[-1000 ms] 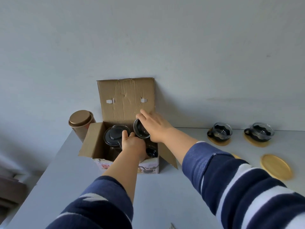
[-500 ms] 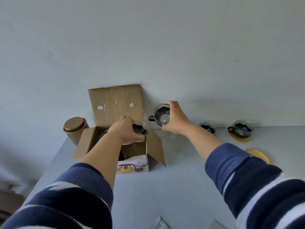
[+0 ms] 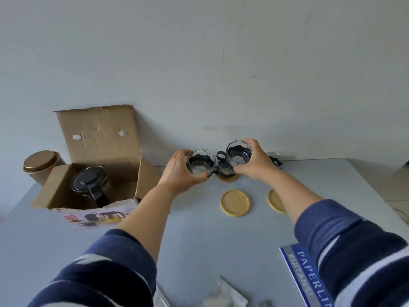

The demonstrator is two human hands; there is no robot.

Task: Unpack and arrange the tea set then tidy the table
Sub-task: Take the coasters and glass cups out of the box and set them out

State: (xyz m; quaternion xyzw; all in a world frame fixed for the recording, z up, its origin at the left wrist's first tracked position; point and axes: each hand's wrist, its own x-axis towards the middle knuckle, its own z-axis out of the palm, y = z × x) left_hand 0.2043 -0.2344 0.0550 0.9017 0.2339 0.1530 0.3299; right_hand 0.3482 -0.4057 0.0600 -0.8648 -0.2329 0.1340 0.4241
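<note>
Head view: my left hand (image 3: 177,173) curls round one clear glass teacup in its black holder (image 3: 201,162), my right hand (image 3: 254,161) round another (image 3: 239,152), both aloft over the round bamboo coasters (image 3: 235,203) — light, slick, breakable, so I'd grip the walls, never the rims.

Setting: domestic interior, most likely a home room with a tea corner. Evidence: plain pale grey counter (image 3: 199,251) pushed against a bare painted wall (image 3: 199,63) showing faint scuffs; an opened retail cardboard box (image 3: 97,138) with a printed product picture on its front, a glass teapot (image 3: 89,181) with a dark lid inside; small glass teacups (image 3: 240,155) with dark holders; round bamboo coasters (image 3: 235,203); a copper-coloured lidded canister (image 3: 41,161) at the counter's far left; a blue receipt book (image 3: 307,278) printed "PAPERLINE KUITANSI"; clear plastic wrapping (image 3: 223,293) at the near edge.
</note>
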